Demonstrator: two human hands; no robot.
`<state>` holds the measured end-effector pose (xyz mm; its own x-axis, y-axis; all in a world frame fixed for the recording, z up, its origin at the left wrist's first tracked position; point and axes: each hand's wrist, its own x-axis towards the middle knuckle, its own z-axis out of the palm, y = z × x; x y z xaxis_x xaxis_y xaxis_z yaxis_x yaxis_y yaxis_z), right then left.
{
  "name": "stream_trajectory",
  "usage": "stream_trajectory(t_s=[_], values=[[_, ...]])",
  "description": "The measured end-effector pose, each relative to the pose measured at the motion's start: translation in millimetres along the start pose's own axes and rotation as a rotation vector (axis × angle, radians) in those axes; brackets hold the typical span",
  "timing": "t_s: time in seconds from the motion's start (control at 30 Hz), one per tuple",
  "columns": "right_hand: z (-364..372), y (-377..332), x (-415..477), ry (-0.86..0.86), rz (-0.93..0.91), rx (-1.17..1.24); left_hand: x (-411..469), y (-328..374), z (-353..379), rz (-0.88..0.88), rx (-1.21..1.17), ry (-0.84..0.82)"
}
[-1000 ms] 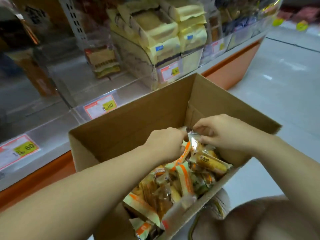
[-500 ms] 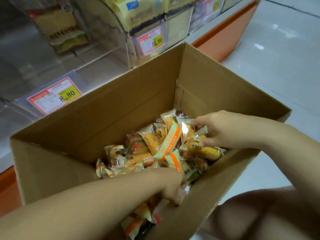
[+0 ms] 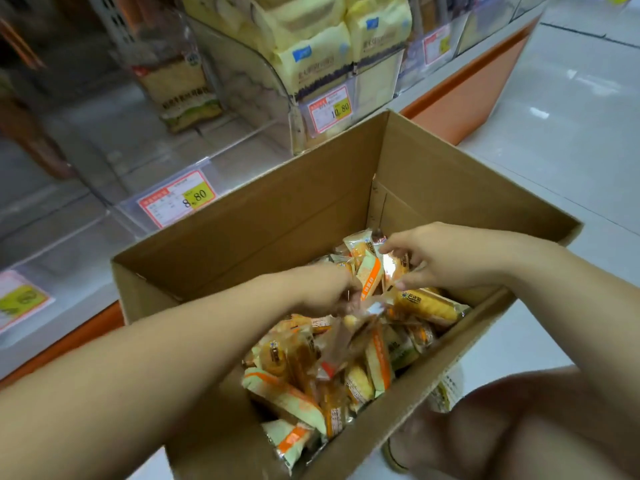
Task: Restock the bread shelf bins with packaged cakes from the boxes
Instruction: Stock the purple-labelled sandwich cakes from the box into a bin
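Head view: your left hand (image 3: 325,289) and right hand (image 3: 446,258) meet over the packaged cakes (image 3: 346,362) heaped in the cardboard box (image 3: 277,216). The left fingers curl round crumpled wrappers at the box's middle, and the right fingers pinch a shiny packet near its far right corner. The shelf bin (image 3: 121,157) lies just beyond the box's far wall, nearer your left hand, so the lift likely goes over that wall.
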<state>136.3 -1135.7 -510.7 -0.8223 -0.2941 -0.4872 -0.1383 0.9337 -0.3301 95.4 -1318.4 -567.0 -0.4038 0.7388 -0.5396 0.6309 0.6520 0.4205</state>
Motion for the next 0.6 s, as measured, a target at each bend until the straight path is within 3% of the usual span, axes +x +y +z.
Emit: stream_trajectory(t_s=[0.2,0.3,0.5,0.6], values=[[-3.4,-31.4,0.3,0.174,-0.129,0.025,-76.1,-8.2,-32.7,0.014,-0.214,0.428],[-4.1,-55.2,-2.2,0.278,-0.220,0.167,-111.8,-6.4,-37.8,0.046,-0.223,0.631],[-6.1,-111.7,-6.8,0.345,-0.375,0.297,-180.5,0.3,-43.4,0.050,-0.299,0.886],[-8.0,-143.2,-13.0,0.457,-0.443,0.360,-219.4,2.4,-47.8,0.013,-0.330,1.004]])
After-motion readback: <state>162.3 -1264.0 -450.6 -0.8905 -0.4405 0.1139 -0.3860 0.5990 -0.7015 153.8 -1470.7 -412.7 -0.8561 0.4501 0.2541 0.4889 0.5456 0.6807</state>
